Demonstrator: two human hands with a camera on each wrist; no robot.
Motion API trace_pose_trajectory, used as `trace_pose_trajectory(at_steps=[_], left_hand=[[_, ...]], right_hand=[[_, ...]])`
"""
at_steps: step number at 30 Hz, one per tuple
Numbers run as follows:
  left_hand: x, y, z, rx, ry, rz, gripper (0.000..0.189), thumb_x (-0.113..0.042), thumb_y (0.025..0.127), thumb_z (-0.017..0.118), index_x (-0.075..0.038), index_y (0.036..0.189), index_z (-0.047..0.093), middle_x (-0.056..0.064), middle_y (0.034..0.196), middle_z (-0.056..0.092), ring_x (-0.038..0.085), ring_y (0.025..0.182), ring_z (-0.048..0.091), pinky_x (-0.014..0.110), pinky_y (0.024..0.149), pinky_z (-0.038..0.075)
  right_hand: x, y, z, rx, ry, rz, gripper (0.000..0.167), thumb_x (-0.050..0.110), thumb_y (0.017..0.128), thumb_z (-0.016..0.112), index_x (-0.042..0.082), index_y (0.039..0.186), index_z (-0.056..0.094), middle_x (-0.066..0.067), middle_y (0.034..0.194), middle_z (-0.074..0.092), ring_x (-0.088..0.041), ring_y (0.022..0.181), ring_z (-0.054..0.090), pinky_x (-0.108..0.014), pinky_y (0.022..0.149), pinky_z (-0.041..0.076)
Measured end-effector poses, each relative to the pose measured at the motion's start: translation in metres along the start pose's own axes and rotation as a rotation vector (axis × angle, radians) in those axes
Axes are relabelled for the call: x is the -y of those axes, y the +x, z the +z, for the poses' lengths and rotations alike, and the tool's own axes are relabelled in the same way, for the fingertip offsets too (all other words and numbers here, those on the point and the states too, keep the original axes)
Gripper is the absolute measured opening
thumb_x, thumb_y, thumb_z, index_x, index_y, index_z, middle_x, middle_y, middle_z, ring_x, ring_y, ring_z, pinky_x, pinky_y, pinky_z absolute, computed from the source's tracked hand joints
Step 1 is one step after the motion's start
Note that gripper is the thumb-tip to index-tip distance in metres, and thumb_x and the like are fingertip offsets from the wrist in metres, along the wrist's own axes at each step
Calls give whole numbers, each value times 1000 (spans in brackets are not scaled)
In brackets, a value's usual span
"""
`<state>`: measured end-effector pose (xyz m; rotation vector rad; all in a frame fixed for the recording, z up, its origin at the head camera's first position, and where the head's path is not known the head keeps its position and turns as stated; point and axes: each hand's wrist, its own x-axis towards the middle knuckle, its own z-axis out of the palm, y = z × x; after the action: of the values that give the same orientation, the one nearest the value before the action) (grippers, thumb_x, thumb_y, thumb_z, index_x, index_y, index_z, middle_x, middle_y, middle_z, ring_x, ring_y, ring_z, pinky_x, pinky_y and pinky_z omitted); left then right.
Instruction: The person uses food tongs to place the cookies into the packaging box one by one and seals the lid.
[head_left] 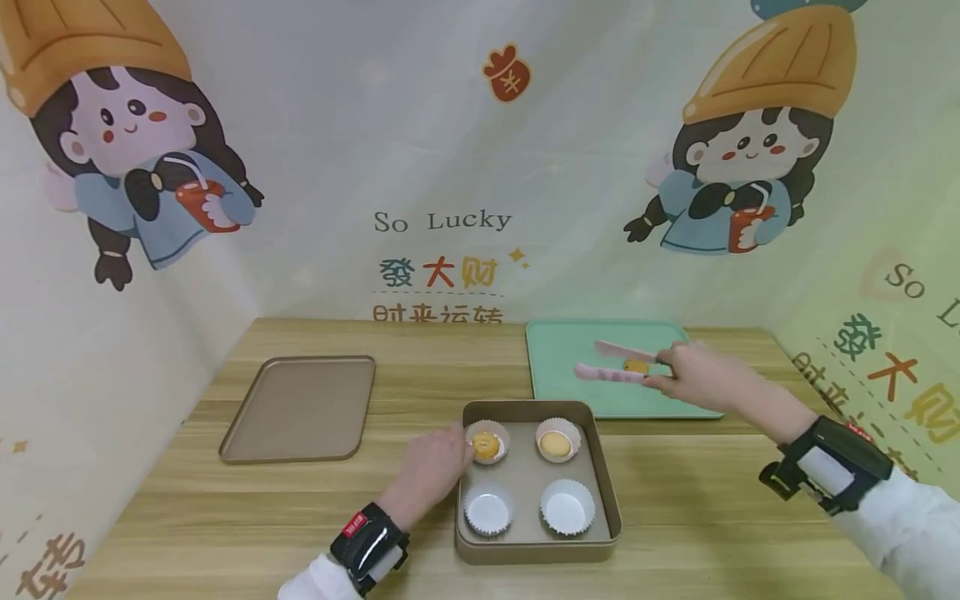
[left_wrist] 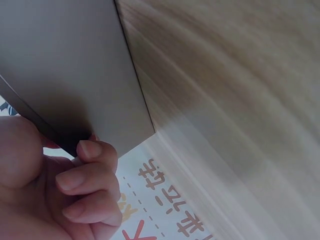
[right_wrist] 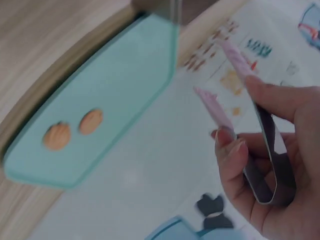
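Observation:
My left hand (head_left: 433, 460) grips the left rim of a deep square baking pan (head_left: 538, 553), with its curled fingers (left_wrist: 92, 177) along the outer wall. In the pan stand paper cups: the two far ones hold a cookie (head_left: 486, 445) and a paler round cookie (head_left: 556, 444), and the near ones, a left cup (head_left: 489, 509) and a right cup (head_left: 567, 507), hold nothing. My right hand (head_left: 693, 372) holds tongs (right_wrist: 272, 150) with pink tips spread apart over a mint-green tray (head_left: 562, 342). Two cookies lie on that tray, a left one (right_wrist: 57, 136) and a right one (right_wrist: 91, 121); nothing is between the tips.
A shallow brown baking tray (head_left: 300, 408) lies on the left of the wooden table (head_left: 315, 517). The green tray stands at the back right, just behind the pan. A printed cloth backdrop (head_left: 442, 125) rises behind the table and along its sides.

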<state>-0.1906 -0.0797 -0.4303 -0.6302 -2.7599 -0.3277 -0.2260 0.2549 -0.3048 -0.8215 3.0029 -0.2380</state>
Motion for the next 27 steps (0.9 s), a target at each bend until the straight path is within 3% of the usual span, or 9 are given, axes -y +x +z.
trace_pose_trajectory(at_steps=[5,7,10,16,21,27], left_hand=[[1,0,0,31,17,-20,26,-17,85,56,-5,68,41,0,54,33,12,44,35,25,36,33],[1,0,0,41,29,-19,26,-18,86,56,-5,68,41,0,54,33,12,44,35,25,36,33],[1,0,1,42,48,-6,26,-18,86,56,-5,69,42,0,55,33,12,44,36,25,35,33],[1,0,3,41,48,-16,25,-18,86,56,-4,70,43,0,55,33,12,45,37,27,35,35],[1,1,4,18,41,-32,24,-18,85,56,-5,70,42,0,53,34,12,44,36,28,35,34],[2,0,3,9,50,-17,25,-19,85,56,-5,69,42,0,53,33,12,43,35,25,34,32]], right_hand=[[-34,4,7,3,16,141,32,32,86,59,1,78,61,3,50,31,-8,39,30,-24,40,25],[-45,6,13,12,20,155,42,39,86,57,-1,96,64,2,50,33,-10,40,32,-26,41,27],[-56,8,19,28,27,192,47,43,85,57,-3,96,61,-1,54,38,-14,44,37,-29,44,30],[-66,13,27,91,28,260,35,28,86,58,8,59,47,2,53,30,-11,45,32,-26,45,26],[-73,17,33,110,31,267,41,26,88,55,12,53,40,4,51,23,-9,44,23,-25,45,21],[-77,18,37,98,47,260,40,26,89,55,11,53,43,4,51,22,-9,45,22,-25,46,21]])
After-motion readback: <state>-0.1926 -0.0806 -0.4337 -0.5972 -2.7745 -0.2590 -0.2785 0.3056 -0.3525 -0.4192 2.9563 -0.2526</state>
